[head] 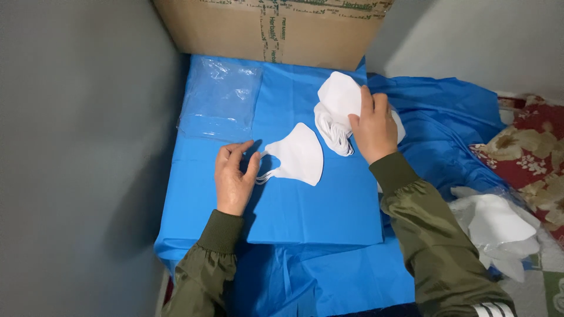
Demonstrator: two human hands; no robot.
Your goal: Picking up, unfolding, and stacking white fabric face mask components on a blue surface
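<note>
The left hand (234, 176) is lying palm-down at about 8 o'clock on the blue sheet (305, 205), thumb and forefinger pressed together on the ear loop of a single white mask (299, 154). That mask is lying flat just past the fingers, toward 3 o'clock of the hand, near the middle of the sheet. The right hand (371, 126) is reaching toward 12 o'clock, its fingers spread and resting flat on a stack of masks (336, 114), pinching nothing. Both forearms are wearing olive sleeves.

The sheet is covering a raised, flat surface. A cardboard box (270, 29) is standing at its 12 o'clock edge, and a clear plastic bag (220, 100) is lying at 11 o'clock. Grey walls are closing in at 9 o'clock and beyond the box. At 3 o'clock the blue cloth is falling away in folds toward a floral cover (531, 158), and at 4 o'clock a bag of masks (499, 226) is lying.

Open sheet is lying at 6 o'clock, between the two forearms.
</note>
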